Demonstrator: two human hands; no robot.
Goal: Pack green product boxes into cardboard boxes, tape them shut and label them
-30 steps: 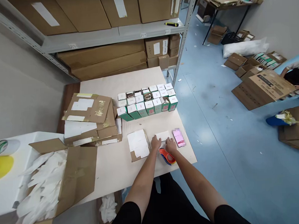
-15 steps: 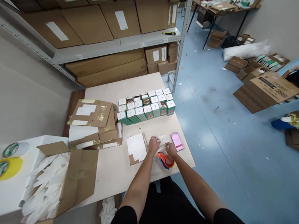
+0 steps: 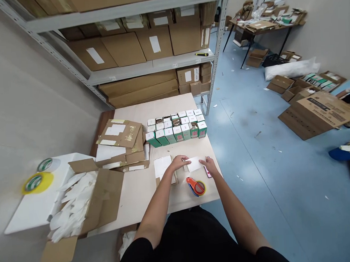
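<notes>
A small white paper sheet [image 3: 194, 164] is held above the table between my two hands. My left hand [image 3: 180, 162] pinches its left edge, thumb on top. At its right edge, the thumb and fingers of my right hand [image 3: 209, 165] close on it. Partly hidden behind my right hand lies a phone [image 3: 208, 173] with a pink screen. Orange-handled scissors [image 3: 192, 181] rest on a yellow tape roll [image 3: 203, 189] just below the paper. A flat cardboard piece with a white sheet [image 3: 162, 166] lies left of my left hand, partly covered by my forearm.
Rows of green-and-white boxes [image 3: 178, 132] stand farther back on the table [image 3: 138, 205]. Flattened cardboard [image 3: 120, 134] is stacked at left, near an open carton of white paper [image 3: 76, 202] and a tape roll [image 3: 38, 182]. Shelving [image 3: 162, 63] rises behind. A person's arm shows at far right.
Both hands have lifted the white paper off the table and now hold it by opposite edges. My right hand now covers part of the phone. The camera view has tilted upward.
</notes>
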